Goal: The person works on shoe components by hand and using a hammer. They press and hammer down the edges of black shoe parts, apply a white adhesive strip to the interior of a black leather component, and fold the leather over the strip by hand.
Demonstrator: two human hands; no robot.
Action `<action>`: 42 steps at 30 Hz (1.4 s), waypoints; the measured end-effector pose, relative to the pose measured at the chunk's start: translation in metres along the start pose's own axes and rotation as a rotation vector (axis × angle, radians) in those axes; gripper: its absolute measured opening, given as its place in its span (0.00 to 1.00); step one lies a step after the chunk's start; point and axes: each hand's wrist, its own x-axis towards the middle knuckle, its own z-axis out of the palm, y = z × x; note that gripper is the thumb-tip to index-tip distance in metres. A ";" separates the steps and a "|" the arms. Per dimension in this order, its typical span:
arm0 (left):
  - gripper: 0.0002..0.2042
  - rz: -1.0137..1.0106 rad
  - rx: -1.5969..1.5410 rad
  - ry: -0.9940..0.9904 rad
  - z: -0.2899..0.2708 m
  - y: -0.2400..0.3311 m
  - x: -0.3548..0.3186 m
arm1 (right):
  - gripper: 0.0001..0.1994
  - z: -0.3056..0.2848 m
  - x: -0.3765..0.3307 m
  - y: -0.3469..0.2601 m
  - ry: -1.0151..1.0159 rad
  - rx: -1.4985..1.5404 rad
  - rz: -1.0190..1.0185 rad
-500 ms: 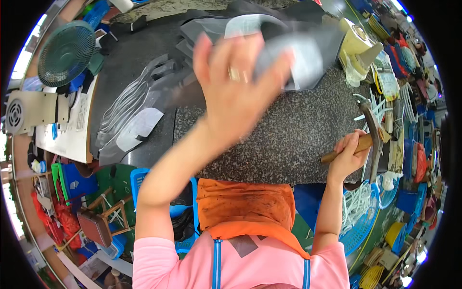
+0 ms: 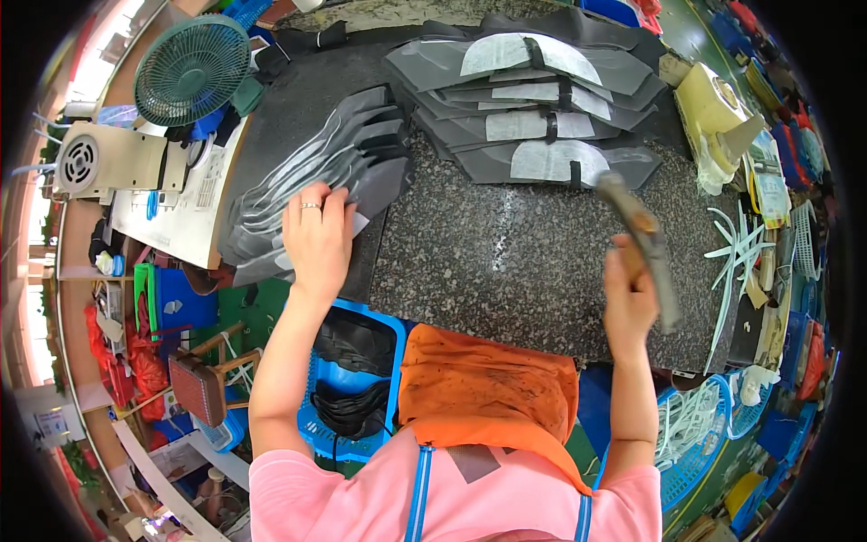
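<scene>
While the orange cloth apron (image 2: 488, 379) lay spread across the person's lap at the near edge, a blue plastic crate (image 2: 357, 379) of dark coiled pieces stood just to its left, below the worktop; the right hand (image 2: 629, 298) was closed in a fist around the wooden handle of a worn hammer (image 2: 639, 237), which it held raised above the speckled grey stone slab (image 2: 524, 262), the hammer's head tilted away toward the far pieces; the left hand (image 2: 318, 237), a ring on one finger, lay flat with fingers spread on the near end of a fanned stack of grey fabric cut pieces (image 2: 330, 167), pressing on them rather than gripping, at the slab's left edge; farther off, a second overlapping pile of grey pieces with white linings (image 2: 542, 117) rested across the back of the slab; to the far left stood a green round desk fan (image 2: 191, 70), and to the far right a pale yellow cone-shaped spool (image 2: 718, 113).
</scene>
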 end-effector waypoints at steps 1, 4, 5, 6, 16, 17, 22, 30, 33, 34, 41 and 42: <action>0.13 -0.007 -0.049 0.011 -0.001 0.005 0.000 | 0.10 0.014 0.000 -0.002 -0.047 0.030 -0.088; 0.09 -0.164 -0.299 -0.179 -0.019 0.018 0.006 | 0.14 0.051 0.000 -0.036 -0.289 -0.065 -0.127; 0.07 -0.248 -0.384 -0.362 -0.027 0.021 0.010 | 0.12 0.063 0.005 -0.041 -0.460 -0.058 -0.062; 0.07 -0.235 -0.389 -0.367 -0.030 0.022 0.008 | 0.09 0.072 0.019 -0.050 -0.428 0.025 -0.501; 0.12 -0.279 -0.811 -0.847 -0.029 -0.045 0.012 | 0.11 0.133 -0.007 -0.074 -0.472 0.131 -0.519; 0.13 -0.226 -0.738 -0.865 -0.029 -0.046 0.016 | 0.11 0.122 -0.010 -0.077 -0.505 0.166 -0.513; 0.23 0.051 -0.067 -0.558 -0.006 -0.059 0.012 | 0.10 0.025 -0.014 -0.090 -0.698 0.141 -0.253; 0.21 0.329 -1.047 -0.820 -0.018 0.154 0.050 | 0.08 -0.046 -0.003 -0.060 -0.466 -0.166 -0.178; 0.13 0.166 -1.199 -1.117 0.019 0.175 0.066 | 0.09 -0.079 0.006 -0.070 -0.470 -0.443 -0.219; 0.11 0.345 -0.945 -0.930 0.021 0.179 0.070 | 0.08 -0.086 0.007 -0.069 -0.487 -0.465 -0.198; 0.12 0.359 -0.997 -0.692 0.035 0.191 0.061 | 0.10 -0.092 0.010 -0.033 -0.716 -0.568 0.009; 0.12 0.358 -0.999 -0.706 0.037 0.189 0.058 | 0.10 -0.092 0.013 -0.033 -0.744 -0.589 0.047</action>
